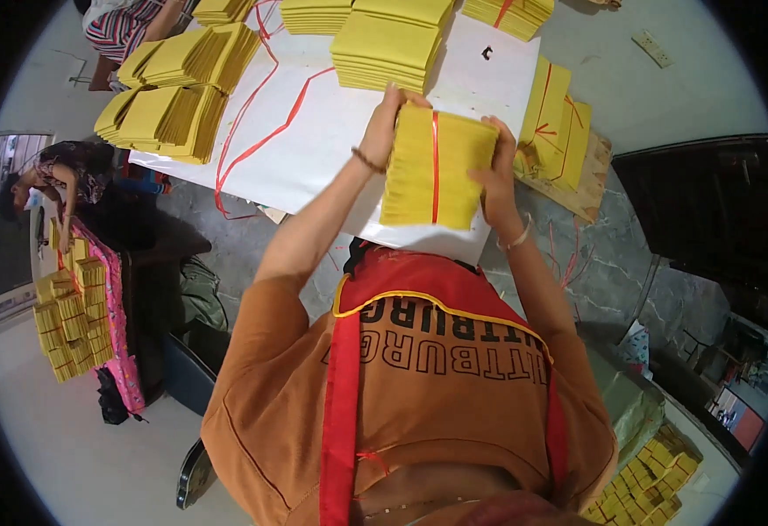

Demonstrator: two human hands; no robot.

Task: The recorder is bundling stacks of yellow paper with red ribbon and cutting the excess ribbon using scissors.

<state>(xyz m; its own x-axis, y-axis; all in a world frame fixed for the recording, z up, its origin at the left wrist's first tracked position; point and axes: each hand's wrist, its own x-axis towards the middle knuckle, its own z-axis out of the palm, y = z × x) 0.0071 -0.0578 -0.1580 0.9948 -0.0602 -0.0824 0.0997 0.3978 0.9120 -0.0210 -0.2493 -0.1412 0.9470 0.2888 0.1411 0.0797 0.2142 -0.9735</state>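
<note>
A thick bundle of yellow paper (410,171) is between my two hands at the near edge of the white table (314,162). One red plastic strip runs lengthwise down its middle. My left hand (386,127) grips the bundle's left side near its far corner, some fingers hidden behind it. My right hand (499,175) closes round the right edge, thumb on the top face and slightly blurred. Just beyond my left hand sits a stack of folded yellow sheets (382,54). Loose red strips (292,114) trail across the table to the left.
More yellow stacks (160,118) line the table's left side. Tied bundles (555,131) rest on a wooden board (593,180) at right. On the left, another person (73,180) bends over a pink-covered table (121,324) piled with bundles. A dark chair (195,359) stands behind my left side.
</note>
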